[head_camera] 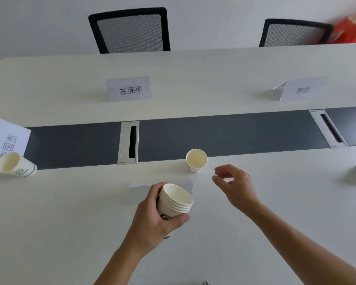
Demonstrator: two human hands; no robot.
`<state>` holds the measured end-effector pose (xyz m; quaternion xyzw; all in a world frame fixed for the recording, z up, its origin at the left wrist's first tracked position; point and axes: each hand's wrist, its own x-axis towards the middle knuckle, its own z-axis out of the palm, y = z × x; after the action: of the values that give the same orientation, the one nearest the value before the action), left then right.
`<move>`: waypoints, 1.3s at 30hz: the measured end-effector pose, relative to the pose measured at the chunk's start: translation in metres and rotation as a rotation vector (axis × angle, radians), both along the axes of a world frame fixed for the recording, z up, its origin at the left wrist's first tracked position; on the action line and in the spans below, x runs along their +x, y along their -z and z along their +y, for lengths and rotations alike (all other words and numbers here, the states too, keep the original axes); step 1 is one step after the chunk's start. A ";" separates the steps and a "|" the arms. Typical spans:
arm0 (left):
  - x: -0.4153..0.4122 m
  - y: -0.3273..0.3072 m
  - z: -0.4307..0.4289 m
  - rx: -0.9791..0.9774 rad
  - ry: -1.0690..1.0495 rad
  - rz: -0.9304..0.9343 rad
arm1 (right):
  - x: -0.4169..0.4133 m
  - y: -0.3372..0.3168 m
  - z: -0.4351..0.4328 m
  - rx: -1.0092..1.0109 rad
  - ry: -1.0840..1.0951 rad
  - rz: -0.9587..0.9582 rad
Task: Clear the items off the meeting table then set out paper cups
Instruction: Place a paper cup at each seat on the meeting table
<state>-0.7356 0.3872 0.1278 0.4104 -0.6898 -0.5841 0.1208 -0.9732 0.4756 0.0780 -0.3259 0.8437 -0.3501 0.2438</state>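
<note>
Left hand (152, 222), cup stack (176, 202) tilted rightward

Centre name card (130, 89): upper middle of the frame, standing on the tabletop (70, 202); three black printed characters, 左亮平, sharp and upright.
Right name card (304, 89): upper right; two grey characters, blurred. The first looks like 李; the second cannot be told for sure.
Left name card (8, 138): left edge; the characters run sideways. 国杰 can be read, and one more character is partly hidden behind the left cup (17, 166).
Left cup: a dark logo mark on its side, with lettering too small to read.
Stack of cups (175, 202): lower middle, held by the left hand (152, 219); a dark logo mark on the outer cup, partly covered by the thumb, unreadable.
Middle cup (196, 160): a small dark print near its base, unreadable.
</note>
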 end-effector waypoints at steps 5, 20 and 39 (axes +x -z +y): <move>-0.015 -0.019 0.036 -0.095 0.184 0.030 | 0.032 -0.061 0.055 -0.091 -0.087 -0.248; -0.006 -0.038 0.239 -0.285 0.636 0.077 | 0.109 -0.082 0.307 -0.222 0.285 -0.458; -0.144 -0.040 0.435 -0.262 1.329 0.148 | 0.092 -0.109 0.577 -0.626 0.799 -0.564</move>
<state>-0.8798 0.8225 0.1674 -0.1595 -0.8504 -0.4723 -0.1681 -0.8814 1.0530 0.1871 0.0671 0.6598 -0.7212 0.2002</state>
